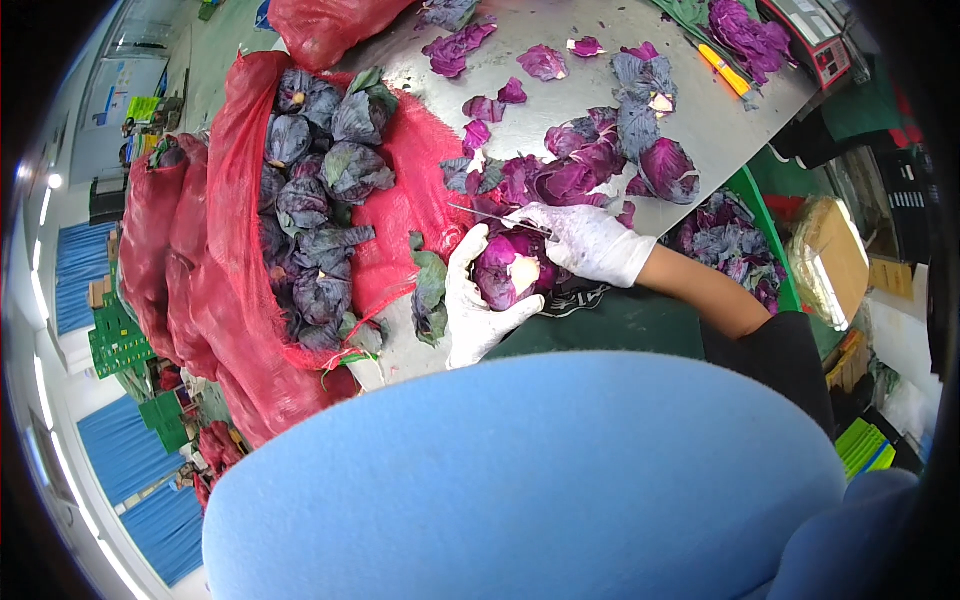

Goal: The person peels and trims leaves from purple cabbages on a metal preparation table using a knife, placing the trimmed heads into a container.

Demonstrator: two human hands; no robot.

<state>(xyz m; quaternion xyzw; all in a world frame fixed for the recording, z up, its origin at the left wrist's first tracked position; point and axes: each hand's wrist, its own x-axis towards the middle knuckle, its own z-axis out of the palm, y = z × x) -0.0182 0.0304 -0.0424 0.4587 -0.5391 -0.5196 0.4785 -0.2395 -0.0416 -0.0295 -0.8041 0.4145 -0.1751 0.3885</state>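
Observation:
White-gloved, my left hand (pixel 478 311) grips the near side of a trimmed red cabbage (pixel 496 271), whose pale cut stem faces up. My right hand (pixel 585 238), also gloved, holds a thin-bladed knife (pixel 484 215) across the far side of the cabbage; its blade points left and its handle is mostly hidden in the fingers. Loose purple outer leaves (pixel 574 176) lie just beyond both hands. Left of them, a red mesh sack (pixel 424 142) lies spread with several untrimmed red cabbages (pixel 304 202) on it. A loose green leaf (pixel 430 292) is beside my left hand.
An orange-yellow utility knife (pixel 724 69) lies at the right of the metal table (pixel 720 124), near a red scale (pixel 829 60). Below the table's right edge is a green crate (pixel 765 225) of leaves. Full red mesh sacks (pixel 154 247) stand at left.

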